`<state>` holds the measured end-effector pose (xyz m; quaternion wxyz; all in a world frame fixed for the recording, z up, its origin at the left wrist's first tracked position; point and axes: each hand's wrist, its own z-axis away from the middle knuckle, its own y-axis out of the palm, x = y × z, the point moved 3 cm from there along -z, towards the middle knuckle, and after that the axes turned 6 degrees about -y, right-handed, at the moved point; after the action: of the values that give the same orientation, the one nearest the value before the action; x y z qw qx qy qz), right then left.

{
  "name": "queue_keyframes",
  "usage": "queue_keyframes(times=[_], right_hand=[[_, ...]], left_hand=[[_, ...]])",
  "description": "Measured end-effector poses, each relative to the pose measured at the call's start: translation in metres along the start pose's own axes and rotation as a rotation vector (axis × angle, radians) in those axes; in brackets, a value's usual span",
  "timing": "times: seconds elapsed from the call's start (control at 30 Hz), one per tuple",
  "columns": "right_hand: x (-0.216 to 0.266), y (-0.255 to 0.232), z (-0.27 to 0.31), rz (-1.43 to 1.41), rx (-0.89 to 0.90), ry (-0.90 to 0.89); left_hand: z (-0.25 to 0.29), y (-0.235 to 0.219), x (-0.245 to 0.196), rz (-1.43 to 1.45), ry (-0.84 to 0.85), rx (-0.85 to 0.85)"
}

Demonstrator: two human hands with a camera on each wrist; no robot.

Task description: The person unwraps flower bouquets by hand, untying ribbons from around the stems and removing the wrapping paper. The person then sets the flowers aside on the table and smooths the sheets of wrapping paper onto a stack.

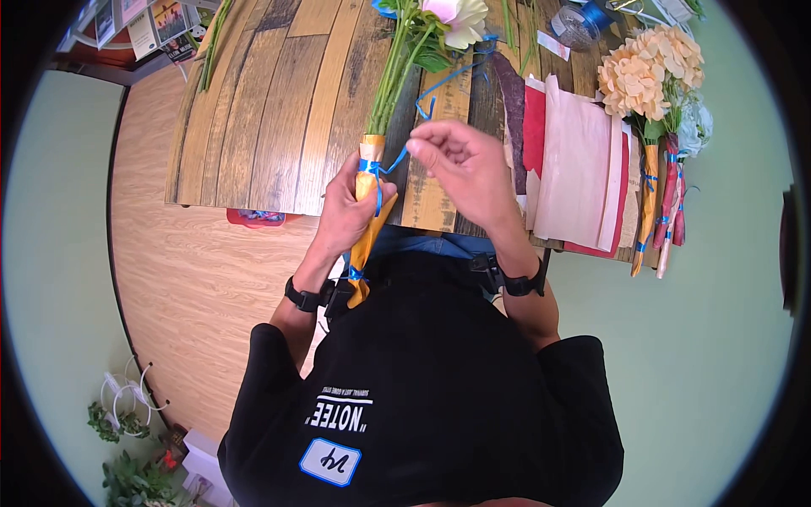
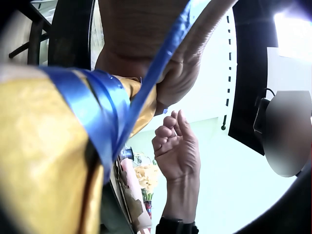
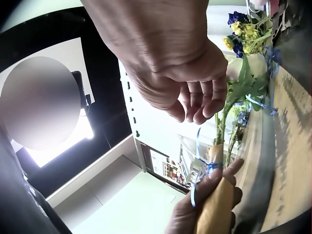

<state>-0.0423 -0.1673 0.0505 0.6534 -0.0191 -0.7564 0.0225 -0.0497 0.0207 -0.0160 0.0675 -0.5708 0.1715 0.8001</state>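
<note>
My left hand [image 1: 348, 207] grips a flower bouquet's stems in their yellow wrapping paper [image 1: 365, 245]. A blue ribbon [image 1: 370, 166] is tied round the top of the wrapping, its loose end sticking up toward my right hand [image 1: 469, 169]. That hand is raised just right of the tie, fingers loosely curled and nothing held; in the right wrist view its fingertips are right above the ribbon end [image 3: 198, 134]. Green stems [image 1: 389, 93] run up from the wrapping to a pale pink-white flower [image 1: 456, 21]. In the left wrist view the ribbon winding [image 2: 105, 102] shows close up.
Stacked pink and red wrapping sheets [image 1: 579, 160] lie at the table's right. Peach hydrangeas [image 1: 650, 72] with wrapped stems stand beyond them, beside pale blue flowers [image 1: 694, 127]. A ribbon spool [image 1: 579, 25] sits at the back; a loose blue ribbon [image 1: 435, 89] lies on the wooden table [image 1: 279, 110].
</note>
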Motion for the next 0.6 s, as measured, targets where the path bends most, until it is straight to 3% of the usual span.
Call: queue_keyframes(times=[0.1,0.3,0.6], right_hand=[[-0.012,0.006,0.009,0.106,0.024,-0.073],[-0.020,0.016,0.023,0.279,0.094,-0.193],[-0.011,0.030,0.023,0.397,0.082,-0.330]], left_hand=[[-0.001,-0.002,0.005,-0.045,-0.110,0.069],[0.000,0.012,0.003,0.150,0.027,0.222],[0.005,0.012,0.003,0.151,0.004,0.182]])
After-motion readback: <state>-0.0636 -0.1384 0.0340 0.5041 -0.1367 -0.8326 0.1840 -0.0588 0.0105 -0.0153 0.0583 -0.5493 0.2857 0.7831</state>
